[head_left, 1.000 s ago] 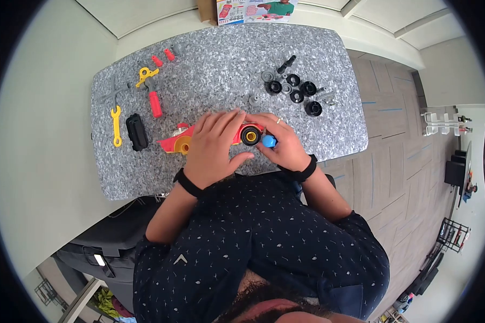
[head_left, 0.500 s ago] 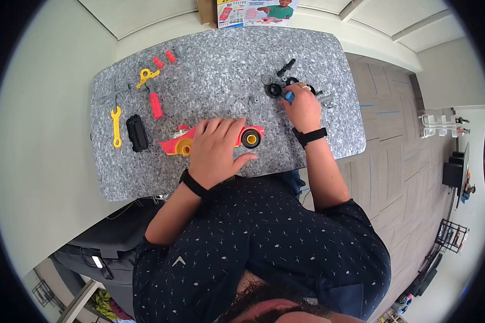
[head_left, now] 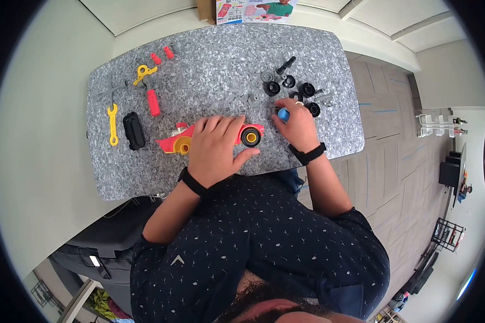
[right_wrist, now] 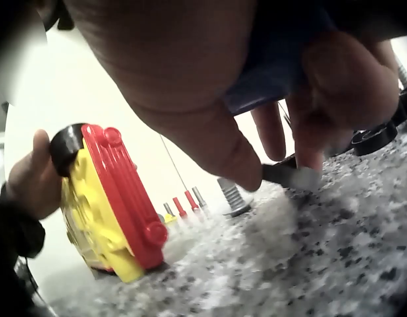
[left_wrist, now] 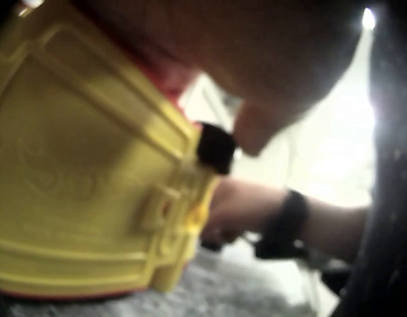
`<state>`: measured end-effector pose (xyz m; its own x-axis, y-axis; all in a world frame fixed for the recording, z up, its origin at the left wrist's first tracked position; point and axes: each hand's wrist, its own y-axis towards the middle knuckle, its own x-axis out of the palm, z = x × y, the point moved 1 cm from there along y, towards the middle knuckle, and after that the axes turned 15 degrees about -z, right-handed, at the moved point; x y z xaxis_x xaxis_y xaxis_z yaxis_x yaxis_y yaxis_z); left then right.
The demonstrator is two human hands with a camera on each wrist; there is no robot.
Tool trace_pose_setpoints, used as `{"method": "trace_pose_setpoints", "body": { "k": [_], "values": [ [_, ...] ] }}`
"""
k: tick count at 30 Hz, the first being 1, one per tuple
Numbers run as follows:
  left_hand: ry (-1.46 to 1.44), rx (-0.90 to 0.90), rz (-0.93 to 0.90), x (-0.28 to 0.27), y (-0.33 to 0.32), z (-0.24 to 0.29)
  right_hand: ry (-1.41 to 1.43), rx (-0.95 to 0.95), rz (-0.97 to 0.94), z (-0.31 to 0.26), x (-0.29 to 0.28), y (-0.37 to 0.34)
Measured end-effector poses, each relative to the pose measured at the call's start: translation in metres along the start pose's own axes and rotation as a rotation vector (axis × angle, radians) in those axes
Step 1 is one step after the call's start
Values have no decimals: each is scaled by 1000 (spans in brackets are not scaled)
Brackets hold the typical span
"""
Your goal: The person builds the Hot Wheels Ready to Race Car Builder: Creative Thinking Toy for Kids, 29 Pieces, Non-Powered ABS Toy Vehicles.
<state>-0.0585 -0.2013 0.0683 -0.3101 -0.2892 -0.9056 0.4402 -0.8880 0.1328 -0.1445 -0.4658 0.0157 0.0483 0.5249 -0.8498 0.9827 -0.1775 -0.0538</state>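
Observation:
A red and yellow toy car [head_left: 170, 145] stands on its side near the table's front edge, its yellow underside [left_wrist: 78, 165] filling the left wrist view. One black wheel with a yellow hub [head_left: 251, 138] is on it. My left hand [head_left: 215, 145] grips the car's middle, fingers over the body and thumb held apart. Farther right, my right hand [head_left: 298, 128] holds a blue tool handle [head_left: 283, 114] in its palm. In the right wrist view, its thumb and fingers pinch a small grey piece [right_wrist: 290, 176] close over the tabletop; its full shape is hidden.
Loose black wheels [head_left: 306, 90] and grey parts lie beyond my right hand. A grey bolt [head_left: 253, 99] stands behind the car. To the left are a yellow wrench [head_left: 113, 125], a black part [head_left: 134, 131] and a red-handled hammer [head_left: 153, 102]. A printed box [head_left: 253, 12] stands at the back.
My right hand left the car's wheel with the blue handle, reached out to the loose parts, then came back slightly toward me. My left hand stays on the car.

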Motion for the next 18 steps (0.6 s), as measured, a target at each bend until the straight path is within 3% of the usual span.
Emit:
{"method": "trace_pose_setpoints", "body": {
  "k": [4,7,13,16,18],
  "values": [
    [-14,-9,-15,0,-1,-1,296,-37,32,2,-2,-6],
    [-25,-8,-21,1,-1,-1,871,77,-63,-11,-10,-11],
    [-31,-4,-23,0,-1,-1,1140,31,-117,-28,-25,-17],
    [-25,0,-15,0,-1,-1,1172,68,-183,-50,-34,-22],
    [-21,4,-12,0,-1,0,1021,33,-190,-57,-29,-23]
  ]
}}
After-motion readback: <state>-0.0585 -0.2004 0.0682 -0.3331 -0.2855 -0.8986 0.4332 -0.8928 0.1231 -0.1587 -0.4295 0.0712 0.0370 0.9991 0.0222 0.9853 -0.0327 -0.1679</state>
